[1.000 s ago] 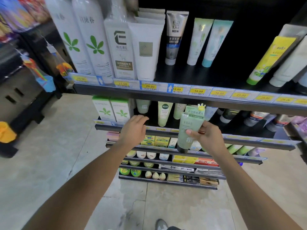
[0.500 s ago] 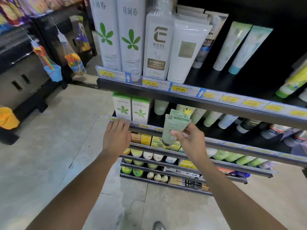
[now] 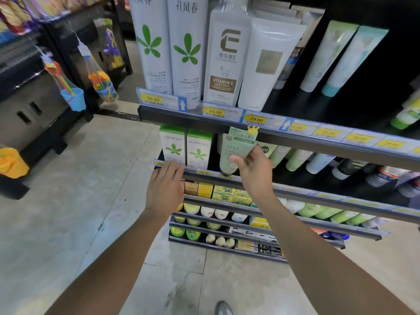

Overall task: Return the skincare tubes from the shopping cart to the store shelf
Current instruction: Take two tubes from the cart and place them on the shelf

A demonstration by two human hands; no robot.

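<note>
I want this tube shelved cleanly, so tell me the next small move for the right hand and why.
Probably ease the pale green tube back into the gap and stand it cap down. The right hand pinches it at the second shelf's front edge, between the Kophenix boxes and the row of green tubes, its cap just above the price strip. The left hand rests open beside it.

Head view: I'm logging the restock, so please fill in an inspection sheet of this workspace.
Surface: second shelf, dark, price strip along its edge.
Job's things: pale green skincare tube, cap down at the shelf front.
Clutter: two KOPHENIX boxes left of the tube; more tubes to its right.
Grips: right hand pinches the tube; left hand rests flat on the shelf edge.
Cables: nothing seen.
Surroundings: tiled floor, hanging toy buckets; shopping cart not in view.
</note>
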